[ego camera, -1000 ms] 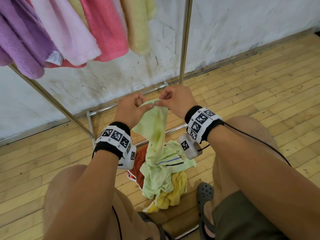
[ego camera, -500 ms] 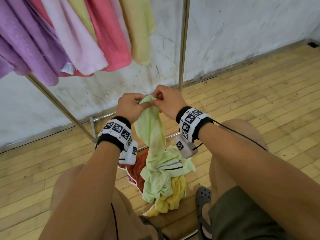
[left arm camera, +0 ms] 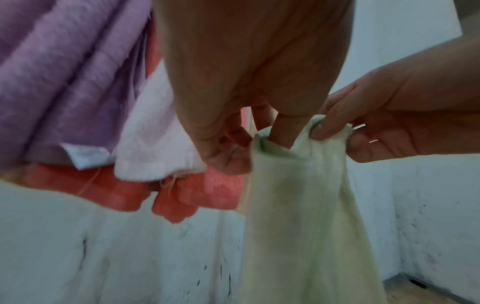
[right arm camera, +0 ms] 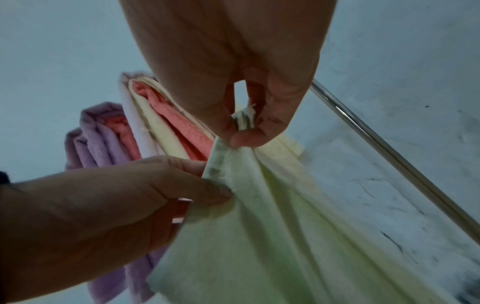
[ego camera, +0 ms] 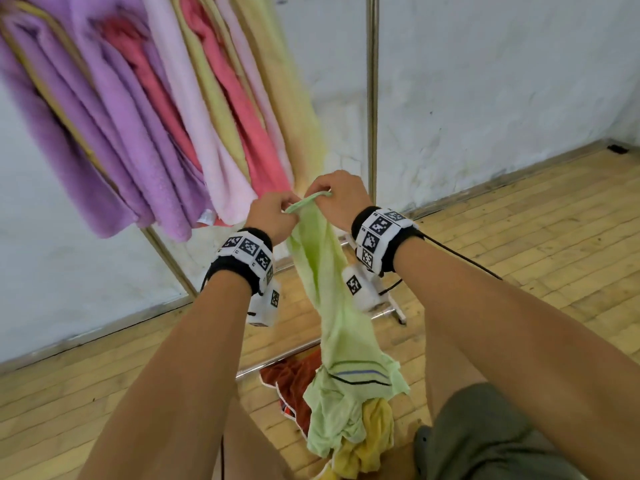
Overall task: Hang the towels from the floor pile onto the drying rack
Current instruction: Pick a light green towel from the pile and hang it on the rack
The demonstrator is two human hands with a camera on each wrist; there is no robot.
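A light green towel (ego camera: 332, 306) hangs in a long strip from both my hands down to the floor pile (ego camera: 346, 410). My left hand (ego camera: 273, 213) pinches its top edge on the left, and my right hand (ego camera: 337, 195) pinches the same edge just to the right. The left wrist view has my left hand (left arm camera: 249, 144) gripping the towel (left arm camera: 298, 205). In the right wrist view, thumb and finger of my right hand (right arm camera: 241, 131) pinch a corner of the towel (right arm camera: 285, 236). Red and yellow towels (ego camera: 374, 434) stay in the pile.
The drying rack's upright pole (ego camera: 372, 98) stands just behind my hands, with a slanted leg (ego camera: 166, 254) at left. Purple, pink, red and pale yellow towels (ego camera: 156, 116) hang on it at upper left. A white wall (ego camera: 502, 81) is behind, wooden floor (ego camera: 536, 237) to the right.
Both hands have risen with the green towel, pulling it into a longer strip off the pile. The view has tilted up, so the hung towels now fill the upper left.
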